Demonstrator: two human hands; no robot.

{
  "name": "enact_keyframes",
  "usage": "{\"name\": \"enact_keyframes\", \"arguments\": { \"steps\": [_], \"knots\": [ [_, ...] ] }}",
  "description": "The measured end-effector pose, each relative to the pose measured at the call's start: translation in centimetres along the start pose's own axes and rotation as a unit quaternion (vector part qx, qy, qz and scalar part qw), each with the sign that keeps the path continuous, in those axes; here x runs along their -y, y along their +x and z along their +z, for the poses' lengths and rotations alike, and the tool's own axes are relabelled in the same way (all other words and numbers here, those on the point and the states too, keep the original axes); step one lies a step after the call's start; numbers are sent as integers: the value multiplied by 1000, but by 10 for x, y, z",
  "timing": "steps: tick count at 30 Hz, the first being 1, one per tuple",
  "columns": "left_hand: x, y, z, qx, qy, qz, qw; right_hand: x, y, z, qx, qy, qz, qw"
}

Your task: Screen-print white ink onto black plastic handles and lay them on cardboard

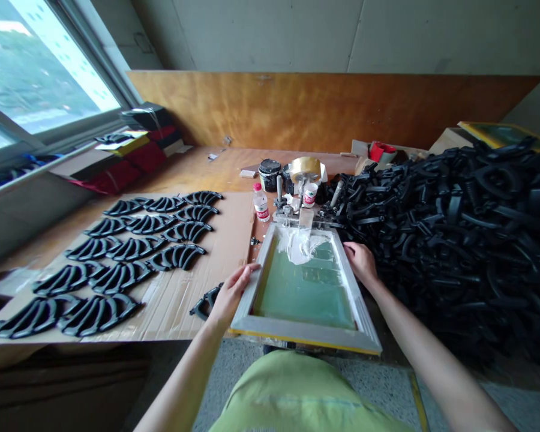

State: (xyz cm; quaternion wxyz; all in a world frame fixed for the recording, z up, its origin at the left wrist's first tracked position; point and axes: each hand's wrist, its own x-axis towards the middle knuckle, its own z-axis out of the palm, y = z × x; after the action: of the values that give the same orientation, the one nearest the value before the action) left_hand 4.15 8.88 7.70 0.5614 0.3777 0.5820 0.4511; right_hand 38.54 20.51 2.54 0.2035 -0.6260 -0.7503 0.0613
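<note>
A screen-printing frame (362, 327) with green mesh and a smear of white ink at its far end lies in front of me. My left hand (230, 292) grips the frame's left rail, fingers curled over its edge. My right hand (361, 262) holds the right rail near the far corner, fingers bent over it. A black curved plastic part (203, 303) lies just left of my left hand on the cardboard.
Rows of black curved parts (130, 249) lie spread on cardboard sheets at left. A large heap of the same black parts (459, 222) fills the right side. A small water bottle (261, 203), an ink tub (269, 174) and a tape roll (305, 168) stand behind the frame.
</note>
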Motion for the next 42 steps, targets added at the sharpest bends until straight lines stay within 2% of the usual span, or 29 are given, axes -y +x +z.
{"name": "enact_keyframes", "arguments": {
  "steps": [2,4,6,8,11,16,18,21,24,27,30,33,35,38,40,42],
  "knots": [
    [29,2,-2,10,-1,-30,1000,11,23,-7,-62,13,-21,998],
    [56,8,-1,0,-5,-33,999,35,46,-5,-87,11,-81,993],
    [76,17,0,-12,3,-32,999,62,64,4,-48,-13,-130,990],
    [90,24,0,-18,18,-30,999,81,74,16,30,-37,-147,988],
    [99,29,-2,-12,34,-24,999,86,77,30,112,-61,-146,981],
    [104,29,-4,-3,39,-27,999,78,69,40,91,-112,-97,985],
    [105,30,-4,-4,34,-30,999,81,59,42,94,-119,-113,982],
    [107,31,-4,-1,26,-38,999,88,34,41,116,-89,-210,967],
    [108,32,-4,6,21,-41,999,88,14,27,157,-45,-322,932],
    [107,31,-3,0,25,-32,999,84,14,10,187,-16,-369,910],
    [102,28,-3,-11,32,-30,999,86,26,5,182,-3,-334,925],
    [97,25,-2,-17,46,-32,998,89,23,17,130,-10,-290,948],
    [94,24,-2,-20,50,-34,998,86,9,25,117,-4,-308,944],
    [90,23,-1,-20,38,-40,998,81,-6,26,133,24,-345,929],
    [83,21,-1,-16,28,-44,999,83,2,21,132,41,-328,934],
    [71,17,-1,-8,18,-49,999,91,27,14,112,51,-280,952]
  ]
}}
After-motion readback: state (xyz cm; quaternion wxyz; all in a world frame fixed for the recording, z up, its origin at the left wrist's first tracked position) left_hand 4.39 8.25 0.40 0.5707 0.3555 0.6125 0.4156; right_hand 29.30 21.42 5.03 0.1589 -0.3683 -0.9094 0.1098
